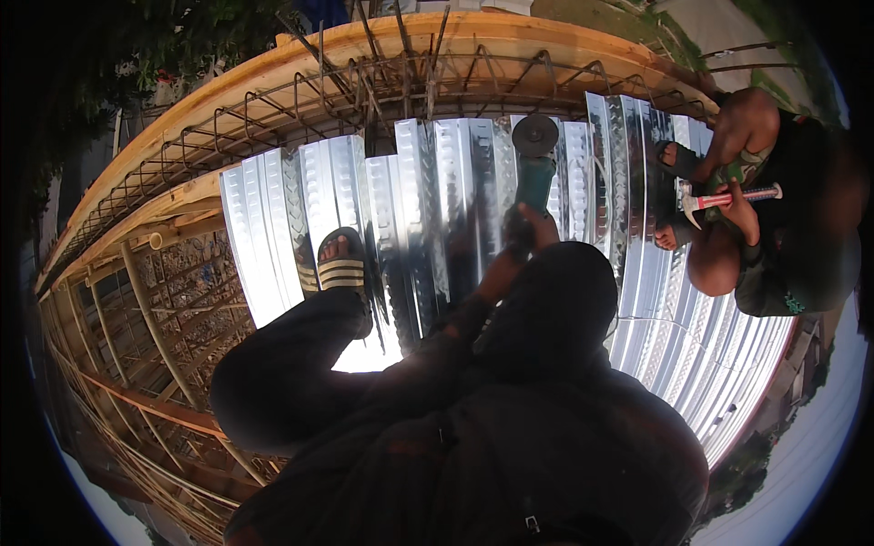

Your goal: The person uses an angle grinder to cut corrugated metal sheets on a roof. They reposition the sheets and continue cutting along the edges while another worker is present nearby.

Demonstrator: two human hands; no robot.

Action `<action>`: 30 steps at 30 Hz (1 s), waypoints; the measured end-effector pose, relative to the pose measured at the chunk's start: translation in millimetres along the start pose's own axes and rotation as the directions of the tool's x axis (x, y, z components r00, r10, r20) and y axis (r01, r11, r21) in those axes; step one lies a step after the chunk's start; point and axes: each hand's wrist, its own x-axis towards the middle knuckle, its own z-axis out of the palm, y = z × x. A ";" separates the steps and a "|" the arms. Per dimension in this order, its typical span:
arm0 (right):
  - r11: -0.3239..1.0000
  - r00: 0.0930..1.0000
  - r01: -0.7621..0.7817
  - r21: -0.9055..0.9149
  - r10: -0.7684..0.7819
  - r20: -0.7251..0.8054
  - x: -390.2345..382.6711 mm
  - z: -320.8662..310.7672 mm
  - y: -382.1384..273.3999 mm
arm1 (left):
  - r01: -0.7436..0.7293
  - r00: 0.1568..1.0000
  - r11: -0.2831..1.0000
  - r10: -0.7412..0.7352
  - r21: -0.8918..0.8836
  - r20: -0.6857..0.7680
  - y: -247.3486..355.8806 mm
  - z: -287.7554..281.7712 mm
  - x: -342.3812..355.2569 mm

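A green angle grinder [533, 185] with a dark disc [535, 136] lies over the shiny corrugated metal decking [437, 173], its disc near the far edge. My left hand [502, 269] is closed at the grinder's rear, below its dark handle end. My right hand [543, 227] grips the grinder body just above, partly hidden by my right knee [569, 282]. My left foot, in a striped sandal [341, 271], stands on the decking to the left.
A co-worker [765, 237] crouches at right, holding a hammer [706, 201]. A cable [665, 320] crosses the decking. Beyond it are a rebar cage [300, 105] and timber formwork [200, 98]. Wooden props and scaffolding [150, 309] show below the left edge.
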 end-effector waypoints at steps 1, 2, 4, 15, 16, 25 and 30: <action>0.997 0.997 0.050 -0.052 -0.053 -0.057 0.9 -3.8 -1.7 | 0.007 1.000 1.000 -0.007 0.016 0.013 0.3 4.1 -0.6; 0.998 0.997 0.062 -0.012 -0.062 -0.053 -5.3 5.5 -5.3 | 0.017 1.000 0.998 -0.018 0.055 0.019 -4.5 2.5 -4.9; 0.994 0.986 0.092 -0.051 -0.098 -0.133 -16.6 9.6 -18.8 | 0.017 0.999 0.990 -0.024 0.139 0.047 -10.8 -1.2 -1.9; 0.975 0.958 0.215 -0.062 -0.222 -0.182 -42.8 -102.0 -45.5 | 0.349 0.878 0.766 -0.066 0.540 -0.473 32.8 -119.5 139.2; 0.976 0.953 0.201 -0.080 -0.214 -0.215 -45.1 -102.8 -47.8 | 0.396 0.857 0.740 -0.086 0.543 -0.507 42.1 -142.7 149.5; 0.974 0.943 0.222 -0.035 -0.224 -0.245 -64.6 -107.4 -45.2 | 0.329 0.932 0.661 -0.114 0.675 -0.344 5.2 -205.2 220.6; 0.981 0.955 0.190 -0.046 -0.196 -0.224 -59.1 -112.1 -30.4 | 0.335 0.942 0.750 -0.282 0.570 -0.182 -17.4 -229.8 249.8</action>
